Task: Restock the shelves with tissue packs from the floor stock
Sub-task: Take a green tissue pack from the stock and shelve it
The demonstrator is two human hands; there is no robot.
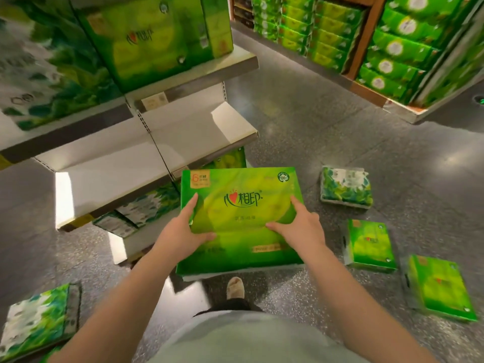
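I hold a large bright green tissue pack [241, 197] flat in front of me, above the floor. My left hand [183, 231] grips its left side and my right hand [298, 226] grips its right side, thumbs on top. A white middle shelf [183, 132] just beyond the pack is bare. The shelf above it carries a matching green pack [157, 40] and a leaf-printed pack [49, 64]. More packs lie on the floor: a leaf-printed one [345, 188], two green ones [370, 244] [442, 288] at the right, and a leaf-printed one [39, 320] at the lower left.
The lowest shelf holds leaf-printed packs [141, 210]. Across the grey speckled aisle floor [314, 121] stands a wooden-framed display [366, 40] full of green packs. My shoe [235, 288] is on the floor under the held pack.
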